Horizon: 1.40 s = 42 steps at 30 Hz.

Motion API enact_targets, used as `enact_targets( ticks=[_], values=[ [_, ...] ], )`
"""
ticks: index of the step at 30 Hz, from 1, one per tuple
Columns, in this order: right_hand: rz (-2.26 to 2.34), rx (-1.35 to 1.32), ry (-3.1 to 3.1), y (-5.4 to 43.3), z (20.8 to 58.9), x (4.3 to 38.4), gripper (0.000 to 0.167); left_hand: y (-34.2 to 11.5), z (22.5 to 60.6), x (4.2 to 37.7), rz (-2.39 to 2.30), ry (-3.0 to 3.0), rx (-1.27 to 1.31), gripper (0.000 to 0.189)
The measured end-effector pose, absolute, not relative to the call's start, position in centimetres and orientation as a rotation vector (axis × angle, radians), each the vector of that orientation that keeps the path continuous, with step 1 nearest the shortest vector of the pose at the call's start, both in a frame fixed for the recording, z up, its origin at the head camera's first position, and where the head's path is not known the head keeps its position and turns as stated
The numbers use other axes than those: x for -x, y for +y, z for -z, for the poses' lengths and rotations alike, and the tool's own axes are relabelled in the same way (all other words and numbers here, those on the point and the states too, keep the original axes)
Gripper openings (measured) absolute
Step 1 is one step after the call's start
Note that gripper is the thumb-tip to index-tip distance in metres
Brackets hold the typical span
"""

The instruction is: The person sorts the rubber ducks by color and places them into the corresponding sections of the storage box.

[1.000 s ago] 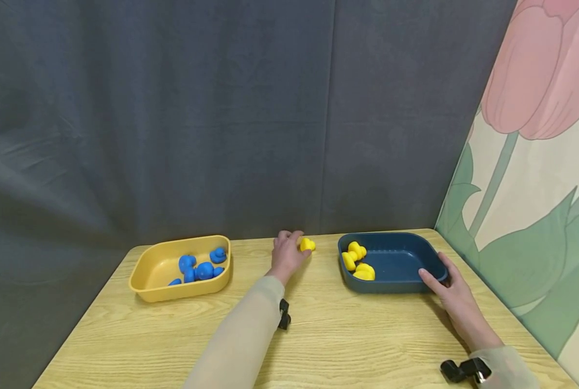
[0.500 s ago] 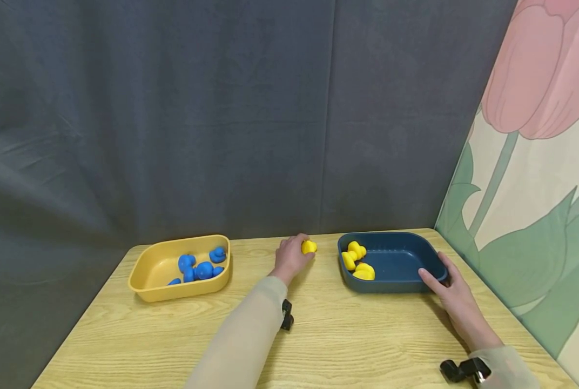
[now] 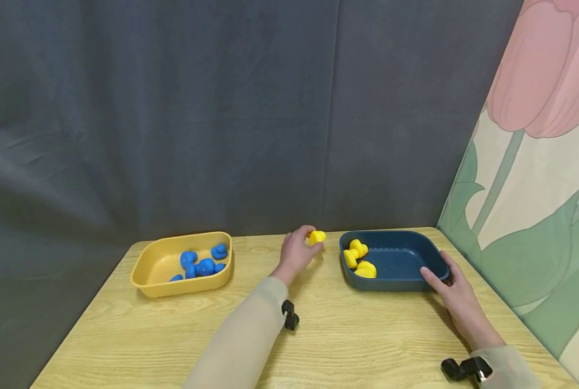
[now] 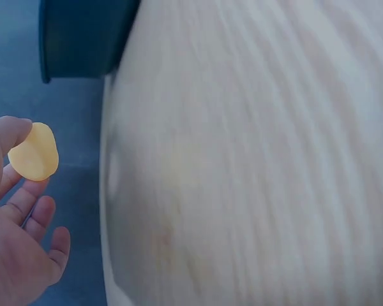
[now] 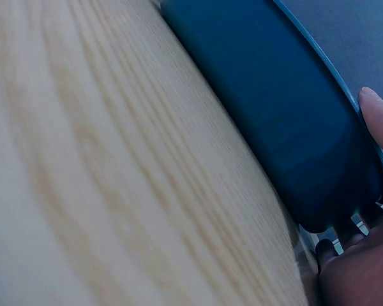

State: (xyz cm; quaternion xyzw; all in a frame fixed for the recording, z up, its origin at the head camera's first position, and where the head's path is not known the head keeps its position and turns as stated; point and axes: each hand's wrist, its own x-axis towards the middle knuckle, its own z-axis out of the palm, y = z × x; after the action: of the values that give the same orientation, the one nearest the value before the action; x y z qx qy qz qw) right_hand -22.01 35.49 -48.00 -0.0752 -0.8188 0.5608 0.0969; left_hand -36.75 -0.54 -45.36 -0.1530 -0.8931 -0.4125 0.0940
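My left hand (image 3: 296, 254) pinches a small yellow toy duck (image 3: 317, 236) between thumb and fingers, lifted above the back of the table. The left wrist view shows the duck's smooth, rounded underside (image 4: 37, 154), with the other fingers (image 4: 41, 217) loosely bent below it. At the right, my right hand (image 3: 457, 300) grips the near right corner of a dark blue bin (image 3: 396, 285), thumb over the rim. From the right wrist, the fingers (image 5: 354, 233) show against the outside of the bin's end. Several yellow ducks (image 3: 365, 269) lie in the left end of that bin.
A yellow bin (image 3: 182, 289) with several blue toy ducks (image 3: 206, 267) stands on the left of the wooden table (image 3: 348, 340). Right behind the table's back edge hangs a dark grey curtain (image 3: 221, 119). A flower-patterned wall (image 3: 527, 227) borders the right side.
My left hand has closed its fingers on the yellow duck and raised it, moving slightly right towards the dark blue bin. My right hand stays on the bin's corner.
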Motion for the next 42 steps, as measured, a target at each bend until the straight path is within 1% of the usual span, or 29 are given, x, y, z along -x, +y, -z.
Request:
enact_targets(
  ticks=[7,20,33,42],
  values=[
    [-1.687,0.226,-2.408,35.6,48.0,22.2,0.097,0.5,44.1,35.7,1.296,-2.572,0.494,0.043],
    [-1.680,0.226,-2.423,35.7,48.2,22.0,0.097,3.8,42.7,33.1,1.340,-2.557,0.600,0.047],
    [-1.686,0.228,-2.418,35.4,48.1,22.2,0.097,6.4,43.0,31.4,1.316,-2.607,0.632,0.049],
    [-1.670,0.223,-2.432,35.4,48.1,22.2,0.097,7.1,43.5,31.0,1.297,-2.625,0.656,0.050]
  ],
)
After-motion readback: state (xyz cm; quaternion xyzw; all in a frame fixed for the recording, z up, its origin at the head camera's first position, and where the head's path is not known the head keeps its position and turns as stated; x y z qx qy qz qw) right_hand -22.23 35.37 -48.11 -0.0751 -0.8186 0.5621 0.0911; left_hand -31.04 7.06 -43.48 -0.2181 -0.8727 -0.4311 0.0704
